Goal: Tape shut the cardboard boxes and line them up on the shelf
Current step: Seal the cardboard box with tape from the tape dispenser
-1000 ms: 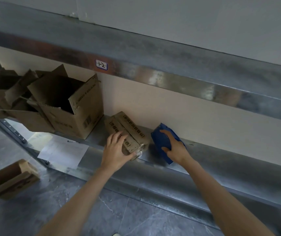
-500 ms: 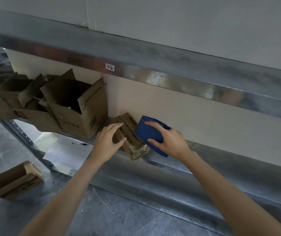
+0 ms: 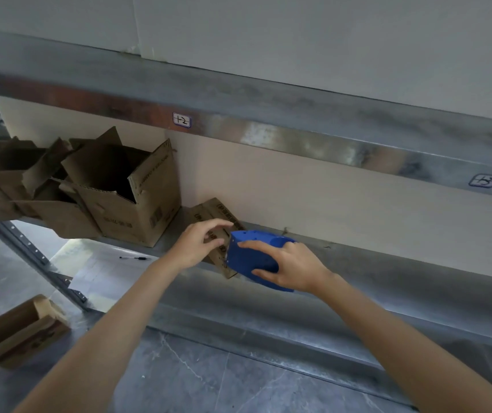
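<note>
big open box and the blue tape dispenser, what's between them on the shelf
In the head view, the small cardboard box lies between the big open box and the blue tape dispenser, with the left hand over it.

- Dispenser (image 3: 247,259): solid blue, with tiny dark dots along one edge.
- Small box (image 3: 207,212): brown cardboard with lines of black print.
- Open box (image 3: 146,210): brown, with black lettering and a black barcode on its side; dark inside.
- Floor box (image 3: 18,332): brown, with dark marks on its front.
- Shelf (image 3: 387,263): dull grey metal, faintly streaked.
- Beam (image 3: 298,96): grey, with a rusty red-brown patch at the left and pale shiny blotches.
- Labels (image 3: 181,119): white, with a blue border and black handwriting.
- Wall (image 3: 328,198): cream.
- Floor (image 3: 194,377): dark grey with thin pale veins.
- Paper (image 3: 98,263): white.
- Pen (image 3: 135,258): black.
</note>
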`<action>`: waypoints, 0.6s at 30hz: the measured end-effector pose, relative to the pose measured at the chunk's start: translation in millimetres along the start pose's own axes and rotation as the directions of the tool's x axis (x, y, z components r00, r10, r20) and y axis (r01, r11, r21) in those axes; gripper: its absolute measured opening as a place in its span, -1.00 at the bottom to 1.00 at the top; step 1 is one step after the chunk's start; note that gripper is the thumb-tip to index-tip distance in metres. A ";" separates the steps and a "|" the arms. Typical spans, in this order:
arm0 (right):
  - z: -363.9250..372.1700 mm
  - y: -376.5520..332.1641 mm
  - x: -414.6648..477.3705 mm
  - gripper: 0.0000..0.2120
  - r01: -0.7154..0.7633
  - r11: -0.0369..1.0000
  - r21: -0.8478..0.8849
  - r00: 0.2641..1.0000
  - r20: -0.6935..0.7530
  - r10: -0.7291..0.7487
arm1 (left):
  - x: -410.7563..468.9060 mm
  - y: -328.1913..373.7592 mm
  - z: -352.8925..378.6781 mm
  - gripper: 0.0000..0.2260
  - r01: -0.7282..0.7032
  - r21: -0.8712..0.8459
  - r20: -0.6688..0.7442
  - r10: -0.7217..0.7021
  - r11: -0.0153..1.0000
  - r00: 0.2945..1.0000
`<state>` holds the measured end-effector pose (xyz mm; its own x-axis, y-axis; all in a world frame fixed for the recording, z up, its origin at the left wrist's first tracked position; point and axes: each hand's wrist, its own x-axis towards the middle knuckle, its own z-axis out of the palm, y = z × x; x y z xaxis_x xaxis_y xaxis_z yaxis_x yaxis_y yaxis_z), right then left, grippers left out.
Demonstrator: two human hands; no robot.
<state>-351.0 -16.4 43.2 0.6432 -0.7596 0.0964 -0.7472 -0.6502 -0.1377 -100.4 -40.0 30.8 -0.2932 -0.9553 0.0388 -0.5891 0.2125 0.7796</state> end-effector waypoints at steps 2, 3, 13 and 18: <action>-1.9 -1.6 -3.7 -0.43 0.018 1.000 -0.001 1.000 0.008 -0.018 | -0.6 4.1 0.3 -0.66 -0.003 -0.053 0.039 0.005 0.999 0.999; -3.2 -2.6 -5.2 -0.43 0.023 1.000 -0.001 1.000 0.013 -0.023 | -1.1 6.1 0.3 -0.68 -0.006 -0.072 0.051 0.009 0.997 0.999; -13.6 -8.6 -14.5 -0.43 0.062 0.997 0.042 0.997 -0.054 -0.060 | -1.0 12.7 5.8 -0.56 0.021 -0.104 0.093 -0.011 0.994 0.996; -18.6 -8.5 -16.2 -0.46 0.062 0.998 0.028 0.996 -0.062 -0.060 | 4.5 11.5 7.0 -0.69 0.038 -0.170 0.065 -0.027 0.985 0.997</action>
<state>-358.2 1.2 61.1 0.6756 -0.7184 0.1657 -0.7008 -0.6955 -0.1587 -113.8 -40.4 35.6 -0.3255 -0.9453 -0.0233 -0.4635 0.1380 0.8753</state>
